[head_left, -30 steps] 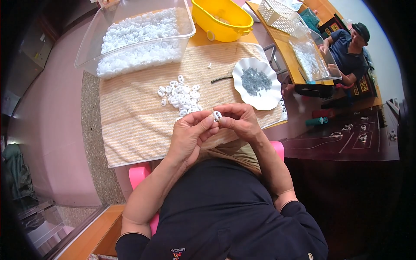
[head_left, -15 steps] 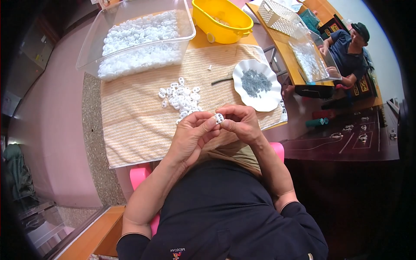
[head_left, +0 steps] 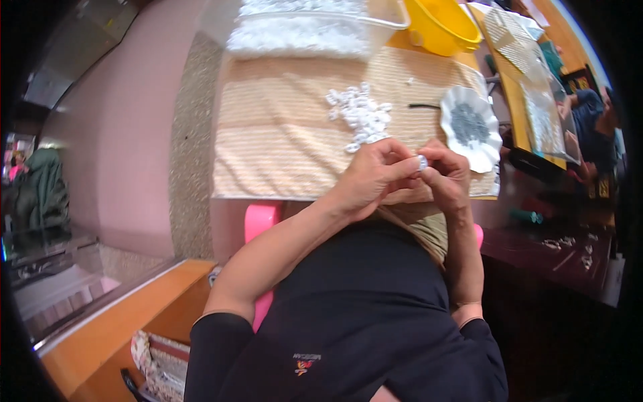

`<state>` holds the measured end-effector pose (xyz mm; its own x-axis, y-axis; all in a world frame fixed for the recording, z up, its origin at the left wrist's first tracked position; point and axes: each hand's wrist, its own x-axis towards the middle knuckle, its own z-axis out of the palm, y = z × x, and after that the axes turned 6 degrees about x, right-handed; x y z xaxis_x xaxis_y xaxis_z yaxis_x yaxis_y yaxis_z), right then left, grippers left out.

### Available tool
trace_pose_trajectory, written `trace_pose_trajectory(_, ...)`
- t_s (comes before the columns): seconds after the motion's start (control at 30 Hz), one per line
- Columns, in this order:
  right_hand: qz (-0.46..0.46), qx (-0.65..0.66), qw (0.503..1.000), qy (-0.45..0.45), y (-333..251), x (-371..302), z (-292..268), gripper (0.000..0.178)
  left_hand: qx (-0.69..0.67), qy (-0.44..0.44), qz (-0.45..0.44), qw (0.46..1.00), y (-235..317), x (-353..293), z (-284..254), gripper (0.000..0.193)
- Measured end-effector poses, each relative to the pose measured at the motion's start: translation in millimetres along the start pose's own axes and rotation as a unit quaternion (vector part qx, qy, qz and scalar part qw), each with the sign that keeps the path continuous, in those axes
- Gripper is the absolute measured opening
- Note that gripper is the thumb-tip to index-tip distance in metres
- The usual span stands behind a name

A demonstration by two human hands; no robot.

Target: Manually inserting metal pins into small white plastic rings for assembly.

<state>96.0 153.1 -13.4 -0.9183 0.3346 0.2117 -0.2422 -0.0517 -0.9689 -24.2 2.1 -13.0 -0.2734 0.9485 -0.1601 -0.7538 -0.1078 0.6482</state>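
A small white plastic piece (head_left: pixel 422 162) sits between the fingertips of both my hands, above the near edge of a striped towel (head_left: pixel 281 134). My left hand (head_left: pixel 378 171) pinches it from the left with thumb and fingers. From the other side my right hand (head_left: pixel 447 174) grips it the same way. Just beyond my left hand lies a loose pile of similar white pieces (head_left: pixel 360 114). A wavy-rimmed white dish (head_left: pixel 492 127) stands beyond my right hand, with many small grey bits (head_left: pixel 464 124) in it. The fingers partly cover the held piece.
At the back stand a clear bin (head_left: pixel 385 21) full of white pieces and a yellow tub (head_left: pixel 442 30). A thin black stick (head_left: pixel 423 106) lies beside the dish, and a tiny white piece (head_left: pixel 410 81) lies farther off. Another person (head_left: pixel 589 120) sits at a side table on the right.
The view has swung, so the table and my hands appear farther right and higher. Both hands keep hold of the white piece, whose holes showed more clearly before.
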Motion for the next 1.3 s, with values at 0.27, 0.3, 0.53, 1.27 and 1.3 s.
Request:
trace_pose_trajectory(0.27, -0.011, -0.060, 0.997, 0.042, -2.7, -4.1, 9.5, 0.025, -0.014, -0.018, 0.018, 1.000, 1.1, -6.0, 3.4, 0.012)
trace_pose_trajectory(0.3, -0.026, -0.049, 0.998, 0.036, -1.9, -4.3, 9.1, 0.025, -0.023, -0.012, 0.024, 0.999, 1.4, -7.6, 5.6, 0.013)
trace_pose_trajectory(0.53, -0.033, -0.097, 0.994, 0.046, -7.1, -10.1, 12.7, 0.023, -0.020, -0.022, 0.051, 0.998, 2.3, -12.3, 8.1, 0.015)
trace_pose_trajectory(1.27, 0.015, -0.065, 0.996, 0.059, -11.3, -2.0, 25.9, 0.015, -0.071, -0.014, 0.015, 0.997, -1.4, -3.3, 1.6, 0.018)
trace_pose_trajectory(1.3, 0.021, -0.048, 0.997, 0.057, -12.5, -1.3, 26.5, 0.013, -0.073, -0.018, 0.006, 0.997, -0.7, -3.5, 2.3, 0.018)
